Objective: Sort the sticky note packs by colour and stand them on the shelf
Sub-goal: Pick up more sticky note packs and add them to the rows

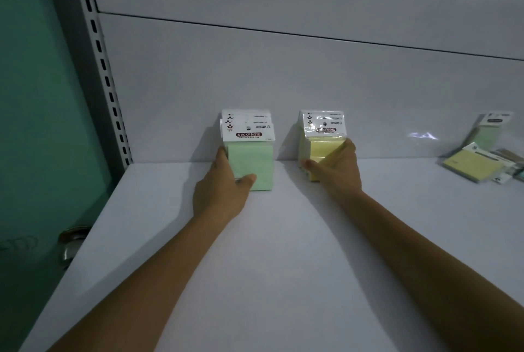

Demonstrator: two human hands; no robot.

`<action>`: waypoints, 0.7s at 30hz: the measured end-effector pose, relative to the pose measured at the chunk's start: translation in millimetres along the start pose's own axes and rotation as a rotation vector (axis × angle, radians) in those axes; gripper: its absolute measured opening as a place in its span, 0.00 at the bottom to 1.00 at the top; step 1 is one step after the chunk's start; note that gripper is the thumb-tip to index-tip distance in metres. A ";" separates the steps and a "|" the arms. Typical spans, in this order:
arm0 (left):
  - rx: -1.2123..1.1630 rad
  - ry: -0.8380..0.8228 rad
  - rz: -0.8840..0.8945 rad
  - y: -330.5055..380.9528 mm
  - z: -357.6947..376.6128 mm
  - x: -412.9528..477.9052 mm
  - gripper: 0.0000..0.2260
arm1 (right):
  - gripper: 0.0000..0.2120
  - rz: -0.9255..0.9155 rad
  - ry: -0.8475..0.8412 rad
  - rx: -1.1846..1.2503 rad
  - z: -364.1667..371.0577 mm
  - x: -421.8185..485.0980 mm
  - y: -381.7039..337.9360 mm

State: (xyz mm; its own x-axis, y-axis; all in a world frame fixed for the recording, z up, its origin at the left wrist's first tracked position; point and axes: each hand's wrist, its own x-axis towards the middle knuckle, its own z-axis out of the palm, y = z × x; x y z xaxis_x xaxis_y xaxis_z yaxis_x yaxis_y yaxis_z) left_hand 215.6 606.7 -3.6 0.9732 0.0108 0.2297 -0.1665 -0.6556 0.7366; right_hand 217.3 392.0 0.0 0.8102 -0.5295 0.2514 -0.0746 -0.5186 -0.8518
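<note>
Left hand (pixel 224 184) grips the green sticky note packs (pixel 255 162) — thumb curled across the front face, fingers wrapped round the left edge. The stack stands upright on the shelf (pixel 283 252), headers up, back against the rear panel (pixel 283 82). Right hand (pixel 337 164) clamps the yellow sticky note packs (pixel 320 150) — thumb low on the left front, fingers round the right edge. Yellow stack upright too, right of the green, gap between them. Far right, well apart: loose yellow pack (pixel 467 163) lying flat, loose green pack (pixel 487 133) leaning on the rear panel, more packs partly cut off. Slotted upright (pixel 105 68) at left.
</note>
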 end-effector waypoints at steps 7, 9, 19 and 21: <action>0.086 0.001 0.021 -1.6 3.1 2.2 0.33 | 0.43 -0.010 0.008 -0.007 1.7 1.1 2.5; 0.088 0.002 0.019 -0.8 3.3 2.3 0.32 | 0.43 -0.006 0.007 -0.015 0.6 -1.5 0.7; -0.072 0.132 -0.035 18.5 -15.4 -23.5 0.35 | 0.48 0.063 -0.101 0.027 -60.4 -42.2 3.0; -0.060 0.248 0.014 35.5 -14.7 -44.5 0.34 | 0.40 0.037 -0.117 -0.013 -85.4 -59.8 13.9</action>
State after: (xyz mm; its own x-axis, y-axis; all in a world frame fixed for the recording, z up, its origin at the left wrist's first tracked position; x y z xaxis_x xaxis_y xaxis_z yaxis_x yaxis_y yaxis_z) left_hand 164.0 594.0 21.7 0.9033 0.1920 0.3837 -0.1960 -0.6108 0.7672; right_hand 118.2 359.0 12.5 0.8690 -0.4670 0.1634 -0.1132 -0.5092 -0.8532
